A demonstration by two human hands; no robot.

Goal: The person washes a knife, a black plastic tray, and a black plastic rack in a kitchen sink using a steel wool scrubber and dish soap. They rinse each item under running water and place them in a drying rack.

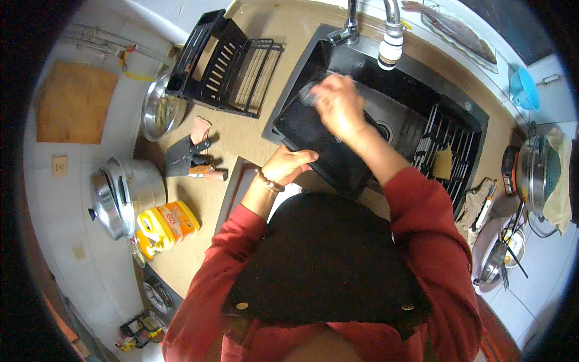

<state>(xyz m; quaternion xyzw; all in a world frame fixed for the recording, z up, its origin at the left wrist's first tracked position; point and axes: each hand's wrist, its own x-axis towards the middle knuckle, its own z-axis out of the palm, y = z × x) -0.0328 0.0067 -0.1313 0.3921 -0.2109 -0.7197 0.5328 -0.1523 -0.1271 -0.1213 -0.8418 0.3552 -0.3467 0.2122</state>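
My left hand (291, 167), with a beaded bracelet at the wrist, grips the near left edge of a black rectangular tray or pan (301, 124). The tray is tilted over the left part of a black sink (373, 97). My right hand (339, 104) is on the tray's far end, blurred by motion. Its fingers are closed on a greyish scrubber (309, 93), possibly steel wool; the blur hides its exact kind. My right forearm covers part of the tray and the sink drain.
A faucet (350, 29) and a white-tipped spout (390, 52) overhang the sink. A wire rack (425, 131) holds a yellowish sponge (443, 163). Left are a black dish rack (221, 68), knives (194, 156), a yellow jug (169, 224) and a metal pot (142, 185). A fish (461, 34) lies behind.
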